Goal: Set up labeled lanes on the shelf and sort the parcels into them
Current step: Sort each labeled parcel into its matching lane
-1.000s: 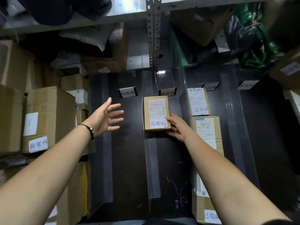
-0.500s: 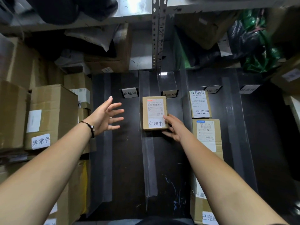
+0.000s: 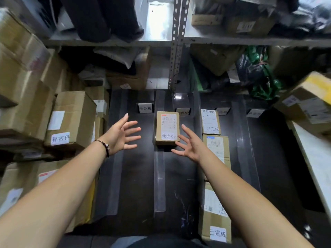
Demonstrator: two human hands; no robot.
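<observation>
Your right hand [image 3: 189,145] hangs spread and empty just right of the small brown parcel [image 3: 167,127] at frame centre; your left hand [image 3: 121,136] is equally loose, left of it. That parcel lies flat on the dark shelf [image 3: 136,176], with a shipping label on top and a white 处理中 sticker at its near end. A clear divider [image 3: 159,181] runs down-frame from it. Half a second ago your right fingers touched its near corner; now they're off.

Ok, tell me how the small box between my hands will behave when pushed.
The small box lies flat on its broad face, so it should slide, not tip. Its crisp corners suggest stiffness. The shelf looks glossy, so probably little drag.
</observation>
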